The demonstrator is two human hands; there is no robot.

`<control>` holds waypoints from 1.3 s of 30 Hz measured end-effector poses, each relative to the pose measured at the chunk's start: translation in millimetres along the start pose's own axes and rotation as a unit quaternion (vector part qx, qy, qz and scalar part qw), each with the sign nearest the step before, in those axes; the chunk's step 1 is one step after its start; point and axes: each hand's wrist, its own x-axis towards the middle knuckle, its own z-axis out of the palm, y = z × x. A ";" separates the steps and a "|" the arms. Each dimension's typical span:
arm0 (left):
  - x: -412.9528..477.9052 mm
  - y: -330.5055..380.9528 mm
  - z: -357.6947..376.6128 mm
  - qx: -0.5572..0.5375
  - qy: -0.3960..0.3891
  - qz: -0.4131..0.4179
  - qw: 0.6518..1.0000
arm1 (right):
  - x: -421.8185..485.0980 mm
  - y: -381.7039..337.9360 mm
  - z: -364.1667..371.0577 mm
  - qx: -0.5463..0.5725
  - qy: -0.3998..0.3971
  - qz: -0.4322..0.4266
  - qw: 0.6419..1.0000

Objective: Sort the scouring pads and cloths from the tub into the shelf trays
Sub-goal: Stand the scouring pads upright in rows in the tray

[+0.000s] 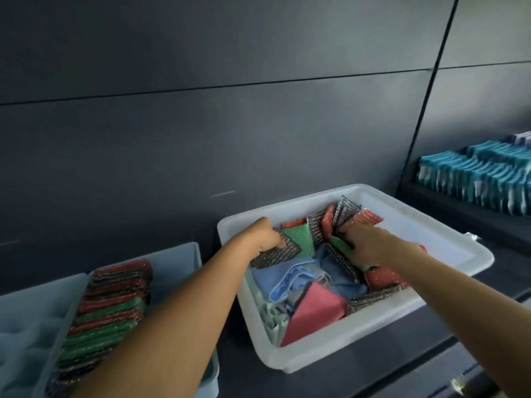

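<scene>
Head view, nearest first: at the lower left a pale shelf tray (186, 262) holds a row of scouring pads (109, 308) standing on edge, red, green and silver packed face to face. That is likely the way to fit many in and keep colours readable. Beside it, further left, a second tray (23, 326) shows bare dimpled floor.

Both forearms reach past these into the white tub (316, 357), which sits on a dark shelf (416, 334). At the tub's near end lie the cloths – a pink cloth (313, 311) folded to a point and a rumpled blue cloth (284, 278) – loosely heaped and partly covering what is under them.

Further in, the left hand (265, 235) curls down on a silver pad (275, 254) and pinches its far edge; a green pad (296, 239) lies just beside it. The right hand (370, 244) has its fingers curled into the pads at the far right, closing on a green-edged pad (340, 245) as far as shows; the fingertips are hidden. I judge both hands are gathering pads first, leaving cloths for later.

Behind the hands more pads (342, 214) fan upright against the far wall of the tub, and a red pad (382, 278) lies under the right wrist – these crowd the grip, so neighbours may lift along.

Beyond, at the right, rows of blue packs (488, 176) fill another shelf, and a dark wall panel (230, 124) closes the scene.
</scene>
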 end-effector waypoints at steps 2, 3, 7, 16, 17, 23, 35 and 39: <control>9.8 0.3 5.0 0.032 -0.034 -0.035 0.998 | -2.5 5.0 4.2 -0.010 -0.067 0.008 0.998; 12.9 0.2 8.0 0.052 -0.045 -0.042 0.997 | -2.5 7.0 6.7 -0.009 -0.075 0.013 0.997; 14.2 -1.8 16.0 0.133 -0.013 -0.031 0.991 | -0.8 6.0 10.5 -0.018 -0.026 0.022 0.999; -55.0 -22.9 -27.9 -0.183 0.112 0.104 0.971 | -39.6 -53.8 -17.8 0.174 0.226 0.002 0.958; -69.7 -26.8 -35.4 -0.226 0.126 0.120 0.959 | -44.3 -63.4 -19.7 0.209 0.241 -0.017 0.948; -157.9 -91.1 -95.2 -0.306 0.228 0.159 0.910 | -74.3 -136.6 -26.7 0.385 0.264 -0.123 0.876; -261.7 -220.9 -127.6 -0.197 0.159 0.121 0.960 | -95.9 -260.5 3.7 0.490 0.213 -0.206 0.820; -259.7 -232.1 -104.6 -0.039 0.091 0.130 0.987 | -105.0 -272.4 14.3 0.502 0.186 -0.202 0.820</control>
